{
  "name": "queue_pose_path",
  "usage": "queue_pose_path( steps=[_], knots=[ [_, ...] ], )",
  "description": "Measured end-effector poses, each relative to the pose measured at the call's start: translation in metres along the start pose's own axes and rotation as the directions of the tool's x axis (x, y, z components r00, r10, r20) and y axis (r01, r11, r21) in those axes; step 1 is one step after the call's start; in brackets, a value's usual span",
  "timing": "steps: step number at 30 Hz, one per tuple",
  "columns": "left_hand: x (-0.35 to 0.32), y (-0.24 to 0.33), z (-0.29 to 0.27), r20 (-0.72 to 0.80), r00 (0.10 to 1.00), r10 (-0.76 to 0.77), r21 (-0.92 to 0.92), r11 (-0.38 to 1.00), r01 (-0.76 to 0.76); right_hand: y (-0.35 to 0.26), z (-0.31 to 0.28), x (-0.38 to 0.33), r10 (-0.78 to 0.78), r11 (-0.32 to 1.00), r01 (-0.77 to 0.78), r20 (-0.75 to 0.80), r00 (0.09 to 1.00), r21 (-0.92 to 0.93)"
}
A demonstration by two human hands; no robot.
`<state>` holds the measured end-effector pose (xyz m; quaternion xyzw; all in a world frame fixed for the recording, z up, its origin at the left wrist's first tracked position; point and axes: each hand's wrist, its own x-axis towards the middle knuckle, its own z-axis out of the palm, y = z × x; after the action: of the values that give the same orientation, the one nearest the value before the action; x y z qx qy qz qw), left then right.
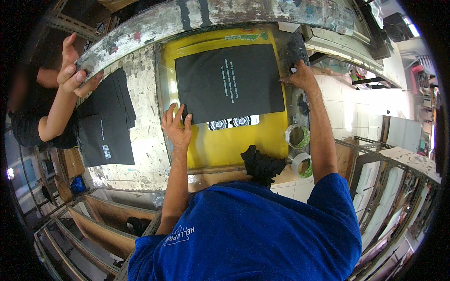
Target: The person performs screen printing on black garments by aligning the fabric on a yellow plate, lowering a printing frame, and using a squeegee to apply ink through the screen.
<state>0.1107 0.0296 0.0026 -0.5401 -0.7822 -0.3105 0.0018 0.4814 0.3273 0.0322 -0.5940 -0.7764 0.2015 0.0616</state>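
A flat black rectangular sheet [253,84] with small white print lies on a yellow board [234,152]; I cannot tell if it is cloth or a thin bag. My left hand [177,129] is at its lower left corner, fingers spread, the thumb on the black surface. At the sheet's right edge, my right hand [302,77] has its fingers bent together on the border. Something small and white shows by those fingers, too small to name. Below the sheet, a white strip with round black designs [234,122] sits on the yellow board.
More black sheets [105,140] lie on the worn table at left, beside another person's raised hand [72,77]. A paint-stained beam [211,14] crosses the far side. Tape rolls [303,166] and a crumpled black cloth [262,164] are near me. Metal racks [375,178] stand right.
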Motion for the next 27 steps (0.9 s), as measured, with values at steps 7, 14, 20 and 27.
queue_pose_path(
  steps=[7,14,20,27],
  knots=[
    [0.000,0.000,0.000,-0.005,1.000,0.005,0.015,1.000,-0.005,-0.003,-0.003,-0.002,-0.014,1.000,0.014,0.005,1.000,0.022],
    [0.001,0.001,0.000,0.006,1.000,-0.002,0.016,1.000,0.002,0.013,0.007,0.004,-0.045,0.998,0.046,-0.031,0.998,0.033],
    [0.000,-0.001,0.000,0.007,1.000,-0.007,0.022,1.000,0.007,0.002,0.002,0.001,0.000,1.000,0.001,-0.011,1.000,0.023],
    [0.000,0.000,0.000,0.001,1.000,-0.004,0.021,1.000,0.004,0.003,0.001,0.001,0.009,0.999,-0.009,0.006,1.000,0.034]
  ],
)
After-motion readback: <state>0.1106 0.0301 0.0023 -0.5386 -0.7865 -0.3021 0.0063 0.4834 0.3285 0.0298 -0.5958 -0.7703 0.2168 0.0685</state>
